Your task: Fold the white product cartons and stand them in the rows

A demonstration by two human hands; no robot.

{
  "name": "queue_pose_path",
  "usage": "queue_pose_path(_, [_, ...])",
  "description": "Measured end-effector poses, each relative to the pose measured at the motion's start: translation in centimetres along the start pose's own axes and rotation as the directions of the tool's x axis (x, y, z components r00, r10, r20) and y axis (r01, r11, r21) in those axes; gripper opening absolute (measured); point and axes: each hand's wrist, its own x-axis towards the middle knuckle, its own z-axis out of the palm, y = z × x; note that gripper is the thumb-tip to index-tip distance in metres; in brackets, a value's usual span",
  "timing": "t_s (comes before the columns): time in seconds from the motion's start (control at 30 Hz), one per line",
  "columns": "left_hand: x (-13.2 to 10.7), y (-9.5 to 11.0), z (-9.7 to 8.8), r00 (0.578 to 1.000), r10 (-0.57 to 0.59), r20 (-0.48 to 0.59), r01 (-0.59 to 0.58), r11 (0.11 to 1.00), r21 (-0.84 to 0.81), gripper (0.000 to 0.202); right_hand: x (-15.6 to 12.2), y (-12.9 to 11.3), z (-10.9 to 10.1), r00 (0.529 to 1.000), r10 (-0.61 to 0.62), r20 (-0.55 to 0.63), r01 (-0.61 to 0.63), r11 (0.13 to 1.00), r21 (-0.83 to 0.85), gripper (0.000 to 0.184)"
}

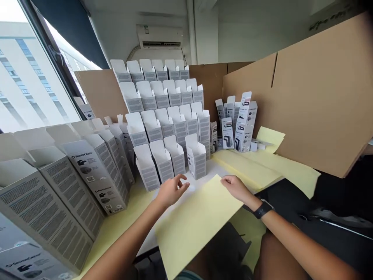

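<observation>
A yellow paper sheet slants across the front of the table, its lower corner hanging over the edge above my lap. My right hand, with a dark watch on the wrist, pinches the sheet near its upper right corner. Above the sheet's left side, my left hand is held with curved fingers apart and nothing between them. Just beyond it stands a small white carton with its top flap up. Close by on the left is another open-topped carton in the front row.
Several rows of open cartons rise at the back. Taller SilverCrest cartons crowd the left side. Printed boxes stand at the back right, beside more yellow paper. A cardboard wall bounds the right.
</observation>
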Motion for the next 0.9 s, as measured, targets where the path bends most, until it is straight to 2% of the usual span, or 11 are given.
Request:
queue_pose_path(0.13, [2.1,-0.6,2.4,0.998,0.069,0.008,-0.069,0.991,0.115,0.027,1.8,1.6,0.3,1.000,0.003,-0.025,-0.007,0.986,-0.168,0.030])
queue_pose_path(0.3, [2.5,-1.1,4.9,0.958,0.274,0.082,-0.284,0.944,0.168,0.021,1.7,1.7,0.4,0.999,-0.026,-0.038,0.016,0.969,-0.245,0.021])
queue_pose_path(0.37, [2.8,-1.8,5.5,0.920,0.373,0.121,-0.390,0.904,0.178,0.018,1.8,1.2,0.5,0.997,-0.054,-0.059,0.039,0.972,-0.232,0.037])
queue_pose_path(0.47, [3.9,-3.3,6.1,0.852,0.502,0.150,-0.523,0.832,0.184,0.016,3.4,0.3,1.0,0.995,-0.082,-0.054,0.073,0.985,-0.156,0.056])
queue_pose_path(0.53, [4.8,-4.3,6.3,0.833,0.543,0.107,-0.554,0.811,0.189,0.017,5.4,0.0,1.5,0.996,-0.088,-0.013,0.087,0.994,-0.060,0.068])
queue_pose_path(0.63, [6.0,-5.7,6.5,0.837,0.546,-0.020,-0.532,0.823,0.197,0.020,8.8,-0.4,2.5,0.989,-0.132,0.060,0.123,0.984,0.128,0.083])
queue_pose_path(0.73, [6.6,-6.6,6.8,0.842,0.528,-0.112,-0.502,0.842,0.197,0.022,11.2,-0.5,3.3,0.965,-0.229,0.131,0.183,0.938,0.294,0.082])
queue_pose_path(0.9, [6.8,-7.4,7.0,0.830,0.545,-0.119,-0.533,0.837,0.119,0.029,12.6,-0.2,4.1,0.924,-0.324,0.202,0.209,0.871,0.444,0.082])
